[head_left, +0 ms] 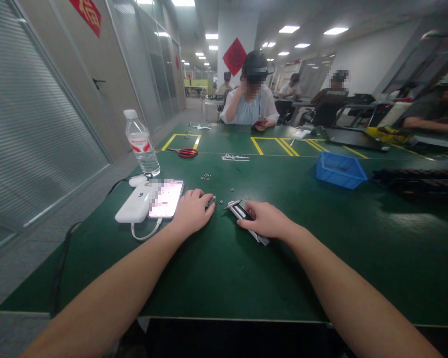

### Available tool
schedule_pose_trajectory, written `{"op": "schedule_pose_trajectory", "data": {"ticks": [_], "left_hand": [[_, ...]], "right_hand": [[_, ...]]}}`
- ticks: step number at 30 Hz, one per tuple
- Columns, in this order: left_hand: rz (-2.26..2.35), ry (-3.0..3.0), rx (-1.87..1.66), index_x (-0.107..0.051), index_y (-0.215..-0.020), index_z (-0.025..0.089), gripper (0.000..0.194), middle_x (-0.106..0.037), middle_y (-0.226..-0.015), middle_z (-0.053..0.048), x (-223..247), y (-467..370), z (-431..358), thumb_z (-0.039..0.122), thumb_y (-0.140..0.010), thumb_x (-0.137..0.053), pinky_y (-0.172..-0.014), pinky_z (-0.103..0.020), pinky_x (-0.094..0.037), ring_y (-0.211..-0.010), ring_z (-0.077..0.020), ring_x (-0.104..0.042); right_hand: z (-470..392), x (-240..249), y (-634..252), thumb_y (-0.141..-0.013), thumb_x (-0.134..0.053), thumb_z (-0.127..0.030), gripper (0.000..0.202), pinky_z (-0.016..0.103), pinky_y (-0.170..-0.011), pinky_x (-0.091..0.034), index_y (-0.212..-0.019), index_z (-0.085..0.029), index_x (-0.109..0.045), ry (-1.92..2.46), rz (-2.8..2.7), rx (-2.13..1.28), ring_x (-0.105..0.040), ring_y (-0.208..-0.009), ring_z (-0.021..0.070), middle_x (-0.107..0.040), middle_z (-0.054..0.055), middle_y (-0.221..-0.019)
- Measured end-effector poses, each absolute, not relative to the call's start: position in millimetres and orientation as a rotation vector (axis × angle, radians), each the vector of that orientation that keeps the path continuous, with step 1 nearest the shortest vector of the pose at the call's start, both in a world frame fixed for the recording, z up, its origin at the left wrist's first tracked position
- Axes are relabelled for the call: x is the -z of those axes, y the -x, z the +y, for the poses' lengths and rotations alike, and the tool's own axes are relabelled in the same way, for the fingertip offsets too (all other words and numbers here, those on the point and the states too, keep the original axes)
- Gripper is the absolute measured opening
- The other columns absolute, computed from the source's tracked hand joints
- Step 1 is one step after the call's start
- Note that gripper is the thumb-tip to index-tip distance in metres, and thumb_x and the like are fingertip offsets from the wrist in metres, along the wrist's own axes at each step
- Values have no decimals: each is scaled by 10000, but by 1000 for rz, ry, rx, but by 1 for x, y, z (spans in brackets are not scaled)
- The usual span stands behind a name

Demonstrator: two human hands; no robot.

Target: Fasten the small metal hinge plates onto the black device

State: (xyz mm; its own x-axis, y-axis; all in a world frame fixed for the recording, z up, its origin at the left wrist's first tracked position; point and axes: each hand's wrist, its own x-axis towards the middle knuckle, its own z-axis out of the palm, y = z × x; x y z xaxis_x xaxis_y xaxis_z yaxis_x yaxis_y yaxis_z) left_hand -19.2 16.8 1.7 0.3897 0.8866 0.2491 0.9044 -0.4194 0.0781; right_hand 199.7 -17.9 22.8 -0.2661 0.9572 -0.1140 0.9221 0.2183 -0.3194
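My left hand point(193, 209) rests on the green table just right of the phone. Its thumb and fingers close on a small grey metal part point(210, 202), mostly covered by the fingers. My right hand point(267, 218) grips a flat, oblong black and silver-white piece point(242, 212), which lies slanted, with a thin metal rod across its far end. The palm hides part of that piece. Between the hands sits a tiny metal nut-like part point(221, 202), and another small ring point(233, 190) lies a little farther off. Several small metal pieces point(206, 176) are grouped beyond my left hand.
A white power bank point(132, 206) is cabled to a lit phone point(167, 199) on the left, near a water bottle point(142, 144). Red-handled scissors point(187, 153), white strips point(235, 157) and a blue bin point(339, 170) are farther back. A person point(252, 102) sits across the table.
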Motion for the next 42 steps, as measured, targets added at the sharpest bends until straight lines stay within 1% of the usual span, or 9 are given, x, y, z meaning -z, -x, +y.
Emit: {"op": "schedule_pose_trajectory", "data": {"ticks": [6,11,13,16,18,27,34,38,42], "left_hand": [[-1661,2568,414,-618,-1165,166,325,-596,-1096,-117,-1,21,21,270,-924,-426,-884,-387,-441,-1008,-251,-537],[-1640,2605,424,-624,-1140,171,315,-605,-1155,-103,0,23,25,205,-923,-398,-948,-376,-433,-1085,-242,-541],[-1655,2604,443,-577,-1202,154,335,-589,-1205,-112,1,22,25,192,-912,-414,-980,-380,-420,-1133,-247,-525],[-1700,2582,496,-436,-1332,99,458,-534,-1285,-152,2,21,23,183,-882,-458,-1004,-393,-409,-1186,-265,-494],[-1714,2566,526,-391,-1352,84,500,-500,-1314,-167,1,20,22,181,-869,-474,-1011,-399,-403,-1197,-270,-485],[-1397,2743,627,-555,-1163,202,377,-540,-1249,-91,4,17,21,108,-805,-482,-1021,-430,-365,-1178,-240,-479],[-1157,2891,691,-548,-1136,196,324,-612,-1151,-68,1,5,8,155,-819,-491,-1029,-429,-299,-1118,-222,-517],[-1102,2926,695,-545,-1121,196,298,-621,-1147,-63,1,5,6,172,-829,-492,-1037,-445,-263,-1125,-221,-521],[-1112,2951,657,-524,-1150,211,328,-603,-1190,-55,0,6,6,177,-825,-496,-1050,-453,-244,-1151,-221,-510]], "right_hand": [[-19,-25,-200,-787,-569,-478,315,236,-538,-311,-887,-180,-579,1840,-2364,-520,-562,-672,156,-654,54,-822],[-18,-24,-200,-791,-559,-485,316,239,-533,-314,-885,-184,-578,1826,-2373,-516,-557,-663,157,-653,53,-814],[-18,-23,-200,-791,-559,-484,316,241,-536,-318,-884,-183,-580,1830,-2375,-507,-555,-658,156,-653,52,-809],[-18,-23,-200,-785,-563,-483,315,242,-544,-323,-884,-185,-582,1834,-2371,-502,-553,-657,154,-651,48,-806],[-18,-23,-200,-783,-563,-481,312,241,-546,-324,-882,-185,-580,1830,-2367,-508,-553,-659,154,-650,47,-803],[-17,-22,-201,-780,-570,-464,291,239,-542,-308,-856,-184,-576,1798,-2363,-490,-550,-649,152,-647,43,-777],[-18,-21,-200,-763,-588,-482,348,231,-546,-310,-947,-188,-565,1809,-2355,-481,-573,-680,161,-661,49,-826],[-19,-20,-200,-754,-587,-518,399,231,-543,-304,-984,-194,-558,1801,-2356,-465,-573,-681,167,-660,49,-836],[-19,-19,-199,-759,-585,-494,379,235,-550,-301,-988,-193,-554,1796,-2358,-450,-570,-675,166,-655,47,-819]]}}
